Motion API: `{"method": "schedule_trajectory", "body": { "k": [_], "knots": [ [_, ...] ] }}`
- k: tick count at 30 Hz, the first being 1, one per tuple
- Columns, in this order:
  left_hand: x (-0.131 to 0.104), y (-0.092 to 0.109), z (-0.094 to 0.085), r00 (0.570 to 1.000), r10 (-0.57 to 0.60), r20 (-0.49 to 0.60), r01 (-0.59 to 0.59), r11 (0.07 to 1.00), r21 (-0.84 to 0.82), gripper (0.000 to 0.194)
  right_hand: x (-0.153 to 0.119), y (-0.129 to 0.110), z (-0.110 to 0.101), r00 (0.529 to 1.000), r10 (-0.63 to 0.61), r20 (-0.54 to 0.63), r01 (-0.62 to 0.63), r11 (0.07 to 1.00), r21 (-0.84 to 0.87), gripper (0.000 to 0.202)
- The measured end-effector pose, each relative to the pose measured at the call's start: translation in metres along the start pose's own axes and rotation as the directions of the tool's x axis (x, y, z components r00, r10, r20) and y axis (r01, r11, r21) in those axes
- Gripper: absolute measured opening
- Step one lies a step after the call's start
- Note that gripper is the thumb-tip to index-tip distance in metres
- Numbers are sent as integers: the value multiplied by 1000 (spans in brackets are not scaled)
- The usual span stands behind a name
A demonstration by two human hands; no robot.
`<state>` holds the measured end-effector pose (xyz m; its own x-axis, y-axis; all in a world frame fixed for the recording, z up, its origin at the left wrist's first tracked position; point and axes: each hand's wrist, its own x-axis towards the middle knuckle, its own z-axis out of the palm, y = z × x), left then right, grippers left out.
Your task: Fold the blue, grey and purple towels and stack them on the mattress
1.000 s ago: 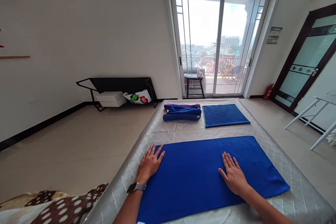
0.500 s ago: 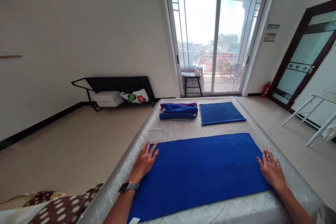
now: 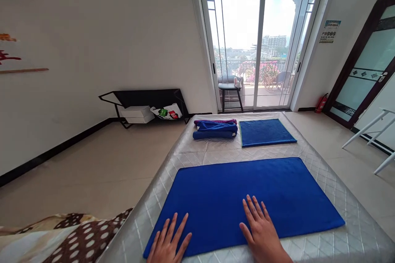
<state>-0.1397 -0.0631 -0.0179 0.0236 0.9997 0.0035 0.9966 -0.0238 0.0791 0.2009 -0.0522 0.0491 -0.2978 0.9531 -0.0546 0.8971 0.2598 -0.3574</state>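
A blue towel (image 3: 234,189) lies spread out flat on the silver-grey quilted mattress (image 3: 348,197). Over its near left corner is my left hand (image 3: 169,242), palm down with the fingers spread. My right hand (image 3: 257,226) rests palm down near the middle of the towel's near edge, its fingers stretched out. Neither hand grips anything. Beyond this towel, a folded blue towel (image 3: 267,132) with a green edge lies flat. To its left is a small pile of rolled and folded blue and purple towels (image 3: 215,129).
A brown polka-dot cloth (image 3: 83,238) lies at the lower left. Against the wall stands a black frame (image 3: 138,98) with white boxes (image 3: 138,114) by it. Behind the mattress are a stool (image 3: 230,87) and sliding glass doors (image 3: 261,49). A white table leg (image 3: 365,129) shows at right.
Both hands have left the towel's side edges. My left hand moved down to the near left corner; my right hand moved left to the near middle. The view has shifted slightly left.
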Motion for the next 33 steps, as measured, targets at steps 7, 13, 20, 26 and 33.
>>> {"method": "schedule_trajectory", "body": {
  "k": [7,13,20,26,33],
  "knots": [
    [-1,-6,4,998,-49,42,49,999,5,65,-1,16,5,995,95,-15,-95,994,-55,66],
    [-2,1,-12,988,-80,133,78,997,22,67,-38,129,-19,897,402,-185,-435,877,-203,74],
    [0,-3,-20,979,-73,192,89,993,-78,66,-83,219,-41,789,558,-255,-611,752,-246,68],
    [19,-10,-27,988,-156,20,157,979,-130,69,-64,178,-40,769,538,-346,-621,758,-201,75],
    [38,26,-33,998,-38,-44,35,998,-57,62,-7,52,-16,962,232,-142,-243,968,-67,63]
  ]
}}
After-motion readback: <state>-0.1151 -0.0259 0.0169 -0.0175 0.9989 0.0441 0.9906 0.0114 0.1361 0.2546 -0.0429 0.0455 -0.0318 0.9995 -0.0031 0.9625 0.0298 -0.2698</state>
